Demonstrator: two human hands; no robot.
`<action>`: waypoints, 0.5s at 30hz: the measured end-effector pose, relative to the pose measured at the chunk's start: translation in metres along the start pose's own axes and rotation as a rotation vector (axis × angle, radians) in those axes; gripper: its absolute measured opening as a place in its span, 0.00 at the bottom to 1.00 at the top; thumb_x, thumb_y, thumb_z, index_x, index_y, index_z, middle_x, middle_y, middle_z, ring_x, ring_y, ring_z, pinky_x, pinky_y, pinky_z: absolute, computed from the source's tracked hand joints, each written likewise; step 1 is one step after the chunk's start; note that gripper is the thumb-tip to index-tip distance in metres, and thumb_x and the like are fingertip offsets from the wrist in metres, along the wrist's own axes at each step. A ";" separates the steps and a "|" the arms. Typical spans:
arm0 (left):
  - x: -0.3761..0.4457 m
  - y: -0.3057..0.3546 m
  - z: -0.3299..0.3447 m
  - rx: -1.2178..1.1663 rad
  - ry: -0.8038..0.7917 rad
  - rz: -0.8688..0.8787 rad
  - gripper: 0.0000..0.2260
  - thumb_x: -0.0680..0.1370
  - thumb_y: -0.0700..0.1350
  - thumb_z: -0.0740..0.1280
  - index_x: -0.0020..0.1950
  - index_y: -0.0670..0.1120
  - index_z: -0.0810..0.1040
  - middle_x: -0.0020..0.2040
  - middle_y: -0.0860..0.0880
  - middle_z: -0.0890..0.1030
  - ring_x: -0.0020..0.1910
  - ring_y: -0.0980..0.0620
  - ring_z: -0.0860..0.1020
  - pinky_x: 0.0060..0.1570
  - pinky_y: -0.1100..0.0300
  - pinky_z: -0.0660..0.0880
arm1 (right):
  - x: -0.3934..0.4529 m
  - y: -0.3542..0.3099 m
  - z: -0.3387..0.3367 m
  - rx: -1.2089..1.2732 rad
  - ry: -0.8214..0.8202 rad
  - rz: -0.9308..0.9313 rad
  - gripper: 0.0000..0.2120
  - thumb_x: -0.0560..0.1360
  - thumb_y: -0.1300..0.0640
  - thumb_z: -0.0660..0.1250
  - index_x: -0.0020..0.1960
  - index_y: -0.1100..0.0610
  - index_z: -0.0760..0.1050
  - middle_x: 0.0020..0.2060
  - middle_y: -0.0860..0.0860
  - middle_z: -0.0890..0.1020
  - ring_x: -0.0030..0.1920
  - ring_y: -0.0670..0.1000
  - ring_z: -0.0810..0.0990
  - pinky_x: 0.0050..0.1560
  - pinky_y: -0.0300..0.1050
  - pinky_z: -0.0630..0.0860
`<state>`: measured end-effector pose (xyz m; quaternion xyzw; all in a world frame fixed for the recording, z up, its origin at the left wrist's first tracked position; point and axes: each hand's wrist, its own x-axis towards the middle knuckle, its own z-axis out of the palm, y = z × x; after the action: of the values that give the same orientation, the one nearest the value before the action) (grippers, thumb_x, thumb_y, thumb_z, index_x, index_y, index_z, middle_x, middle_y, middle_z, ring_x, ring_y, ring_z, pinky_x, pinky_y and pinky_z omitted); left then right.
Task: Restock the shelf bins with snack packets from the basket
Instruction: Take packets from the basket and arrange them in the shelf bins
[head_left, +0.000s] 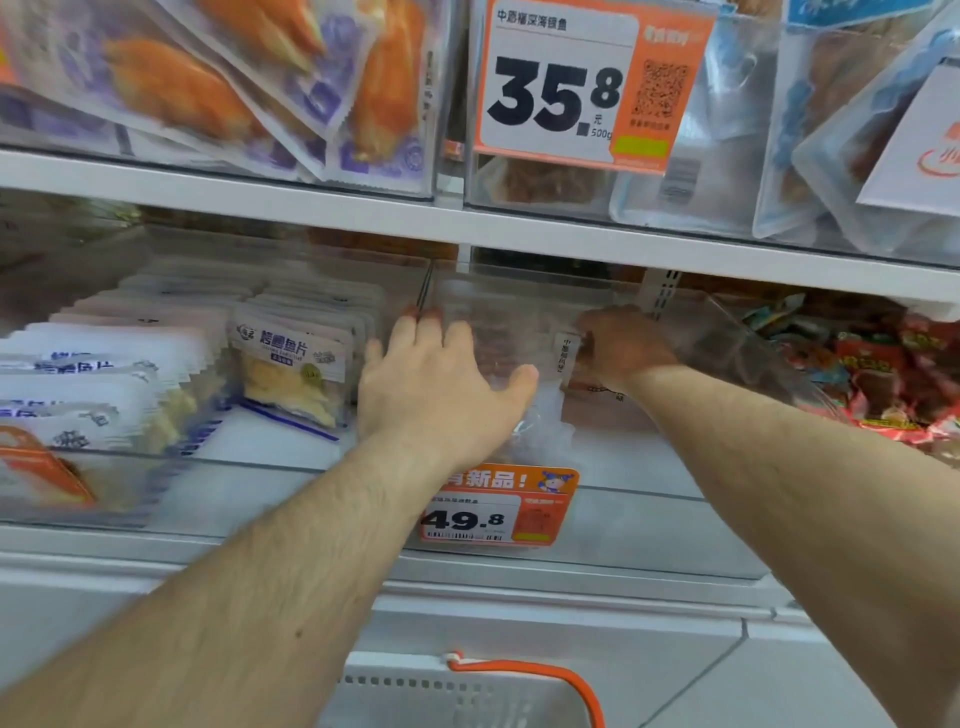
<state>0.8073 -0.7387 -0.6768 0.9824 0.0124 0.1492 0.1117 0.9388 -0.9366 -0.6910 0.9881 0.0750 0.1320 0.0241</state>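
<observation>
Both of my arms reach into the clear middle shelf bin (639, 457). My left hand (436, 384) lies flat with its fingers straight, pressing on clear snack packets (540, 421) at the bin's left side. My right hand (621, 343) sits deeper in the same bin, fingers curled round a clear snack packet with a white label strip (565, 356). The white basket (457, 699) with an orange handle (576, 683) stands below at the bottom edge. What is inside the basket is hidden.
The left bin holds rows of white and blue fish-slice packets (291, 364). The right bin holds red packets (893, 374). An orange 49.8 price tag (498, 512) hangs on the middle bin's front. The upper shelf (311, 200) overhangs closely, with a 35.8 tag (561, 83).
</observation>
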 end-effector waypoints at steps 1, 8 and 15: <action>0.000 0.000 0.000 -0.002 0.000 0.000 0.36 0.74 0.71 0.49 0.73 0.49 0.66 0.72 0.47 0.69 0.72 0.46 0.62 0.71 0.44 0.61 | 0.000 0.000 0.000 0.014 -0.005 -0.009 0.07 0.76 0.54 0.69 0.53 0.51 0.77 0.49 0.52 0.81 0.50 0.56 0.79 0.56 0.53 0.77; -0.001 0.001 -0.001 -0.014 0.001 0.005 0.35 0.75 0.71 0.50 0.73 0.49 0.66 0.71 0.48 0.69 0.72 0.47 0.62 0.71 0.45 0.61 | 0.006 0.002 0.003 0.019 -0.005 0.005 0.03 0.76 0.51 0.68 0.48 0.49 0.76 0.47 0.51 0.81 0.48 0.56 0.78 0.49 0.49 0.77; 0.000 0.000 -0.001 -0.024 0.005 0.003 0.35 0.75 0.71 0.50 0.73 0.48 0.66 0.71 0.48 0.69 0.72 0.47 0.63 0.72 0.44 0.61 | 0.000 0.007 -0.004 0.008 0.032 0.006 0.10 0.75 0.48 0.71 0.52 0.51 0.76 0.47 0.51 0.80 0.48 0.53 0.78 0.53 0.51 0.78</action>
<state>0.8070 -0.7389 -0.6759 0.9807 0.0094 0.1519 0.1231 0.9386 -0.9431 -0.6862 0.9862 0.0727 0.1476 0.0188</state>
